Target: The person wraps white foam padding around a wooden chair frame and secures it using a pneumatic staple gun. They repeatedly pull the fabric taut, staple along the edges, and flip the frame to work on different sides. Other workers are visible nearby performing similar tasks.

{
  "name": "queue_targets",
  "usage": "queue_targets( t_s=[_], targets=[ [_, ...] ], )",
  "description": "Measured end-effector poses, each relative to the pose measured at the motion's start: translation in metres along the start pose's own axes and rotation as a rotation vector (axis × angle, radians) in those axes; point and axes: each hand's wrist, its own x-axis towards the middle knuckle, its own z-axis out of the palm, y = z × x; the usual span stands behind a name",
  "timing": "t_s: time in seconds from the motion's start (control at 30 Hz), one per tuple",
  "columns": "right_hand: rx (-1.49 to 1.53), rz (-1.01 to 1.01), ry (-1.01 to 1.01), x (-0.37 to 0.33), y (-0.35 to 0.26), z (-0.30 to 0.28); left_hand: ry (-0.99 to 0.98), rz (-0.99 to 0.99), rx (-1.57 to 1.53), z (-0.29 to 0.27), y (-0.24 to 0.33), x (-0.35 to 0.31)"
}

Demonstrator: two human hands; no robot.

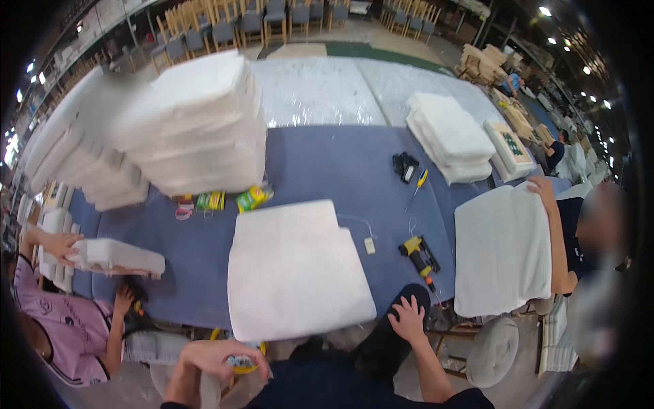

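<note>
A white padded cushion [296, 273] with a notched far right corner lies flat on the blue-covered table in front of me, its near edge overhanging. My right hand [409, 319] rests on my dark-clothed knee, fingers spread, holding nothing. At the lower left, my left hand [221, 358] is bent with a gap between thumb and fingers. Through that gap shows a yellow-rimmed container [243, 362] with small bluish contents; whether the hand touches it is unclear. A yellow and black staple gun [419, 258] lies right of the cushion, near a small white tag [370, 245].
Tall stacks of white cushions [204, 129] stand at back left, a smaller stack [451, 140] at back right. Yellow-green packets [253, 198], scissors [184, 210], a yellow screwdriver [417, 189] and a black object [405, 167] lie between. Co-workers handle cushions [504, 249] on both sides.
</note>
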Motion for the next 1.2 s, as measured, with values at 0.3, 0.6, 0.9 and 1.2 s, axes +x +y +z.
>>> queue_targets(
  t_s=[0.3, 0.6, 0.9, 1.2],
  targets=[
    [0.931, -1.13, -0.276, -0.004, -0.221, -0.251, -0.068, -0.245, 0.693, 0.074, 0.101, 0.019],
    [0.144, -1.58, -0.422, -0.062, -0.281, -0.34, 0.163, -0.223, 0.828, 0.058, 0.137, 0.017],
    [1.247, -0.326, -0.271, 0.058, -0.123, -0.082, 1.192, -0.022, 0.143, -0.041, -0.132, 0.014],
    [0.743, 0.352, -0.062, 0.104, -0.056, 0.128, 1.449, -0.135, -0.133, -0.111, -0.325, 0.001]
  ],
)
